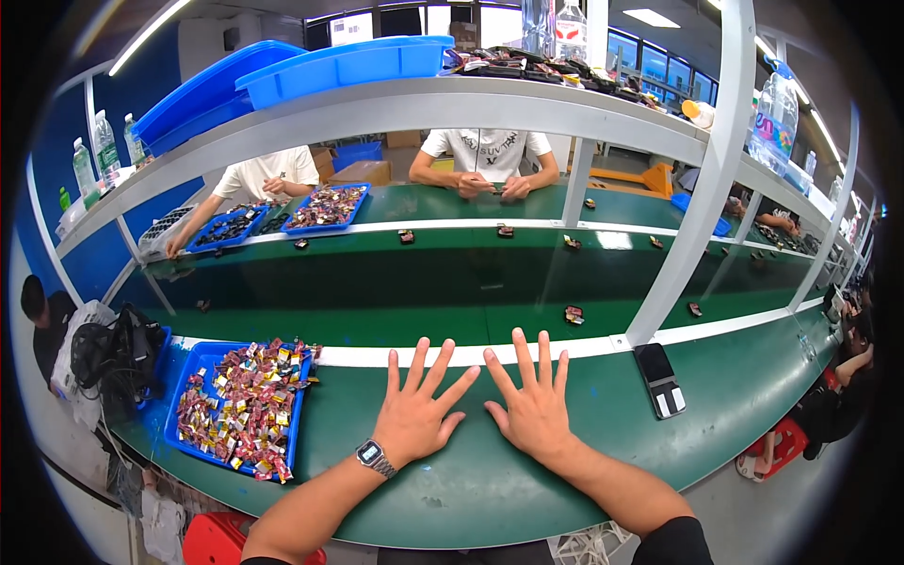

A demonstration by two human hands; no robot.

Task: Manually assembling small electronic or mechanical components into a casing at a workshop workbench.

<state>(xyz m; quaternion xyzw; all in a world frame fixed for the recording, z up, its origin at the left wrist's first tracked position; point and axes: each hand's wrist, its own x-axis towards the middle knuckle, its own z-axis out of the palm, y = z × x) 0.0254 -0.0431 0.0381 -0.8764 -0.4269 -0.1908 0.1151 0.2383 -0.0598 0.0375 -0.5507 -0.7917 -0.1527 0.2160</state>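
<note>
Both my hands are stretched out over the green bench [471, 490], palms down and fingers spread, holding nothing. My left hand [414, 414] has a metal digital watch [375, 457] on its wrist. To its left stands a blue tray [184, 405] heaped with small red, yellow and white packets [245, 410]. My right hand [532, 400] is a short way from the left, thumbs pointing toward each other. Right of it, a black case or folding phone [659, 379] lies on the bench. Whether the palms touch the surface I cannot tell.
Beyond a pale rail runs a dark green conveyor [405, 292] with small dark packs, one pack [573, 314] near my right hand. A metal post [692, 179] rises at the right, carrying a shelf [395, 108] with blue bins [348, 71]. Co-workers [485, 160] sit across.
</note>
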